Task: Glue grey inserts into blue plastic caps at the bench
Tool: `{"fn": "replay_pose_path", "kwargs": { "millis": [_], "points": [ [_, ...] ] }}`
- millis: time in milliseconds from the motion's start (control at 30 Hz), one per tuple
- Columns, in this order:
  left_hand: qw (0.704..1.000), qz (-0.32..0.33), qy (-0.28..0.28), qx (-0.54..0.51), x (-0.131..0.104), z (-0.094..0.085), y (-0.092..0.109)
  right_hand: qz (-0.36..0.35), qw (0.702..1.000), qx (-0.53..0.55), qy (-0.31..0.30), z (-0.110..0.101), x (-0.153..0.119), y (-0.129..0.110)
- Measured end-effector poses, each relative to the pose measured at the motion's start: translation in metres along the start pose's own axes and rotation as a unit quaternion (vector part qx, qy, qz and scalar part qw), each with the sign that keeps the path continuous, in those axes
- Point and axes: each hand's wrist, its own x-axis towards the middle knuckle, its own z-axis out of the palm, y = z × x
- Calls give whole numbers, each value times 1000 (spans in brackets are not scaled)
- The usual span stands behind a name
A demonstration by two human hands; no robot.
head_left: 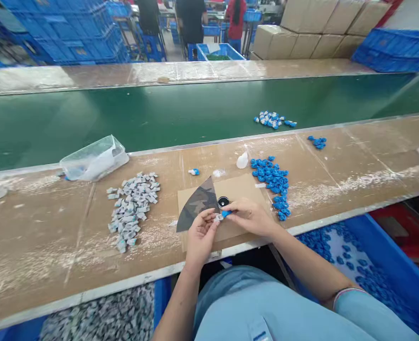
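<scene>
Blue piece, small and vivid, is just beside a whitish piece.

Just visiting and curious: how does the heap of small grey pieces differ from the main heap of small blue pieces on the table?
The heap of small grey pieces looks blocky; the main heap of small blue pieces looks rounder. The grey heap lies farther left, the blue heap farther right. Both lie on the brown table.

1. Bench: brown, cardboard-like surface, glossy in places, rough and flaked in others.
2. Green belt: smooth, softly glossy.
3. Tub: clear, shiny plastic.
4. Blue pieces: plastic-looking.
5. Cartons: matt cardboard.
6. Shirt: matt cloth.
</scene>
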Motion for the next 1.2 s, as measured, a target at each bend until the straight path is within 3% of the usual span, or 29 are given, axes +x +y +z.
{"fn": "replay_pose_path", "kwargs": {
  "millis": [433,600,867,1033,1200],
  "points": [
    [998,24,-44,29,-7,-5,1,-13,997,49,-54,2,-5,8],
    [999,16,-37,3,-10,0,-2,1,995,88,-50,3,-9,12],
    [996,37,-55,60,-11,-1,9,75,986,151,9,14,-25,9],
    [998,-11,-41,41,-11,3,19,102,984,145,31,15,-29,6],
    [996,-78,-33,29,-12,6,26,67,988,136,12,12,-31,6]
  ]
}}
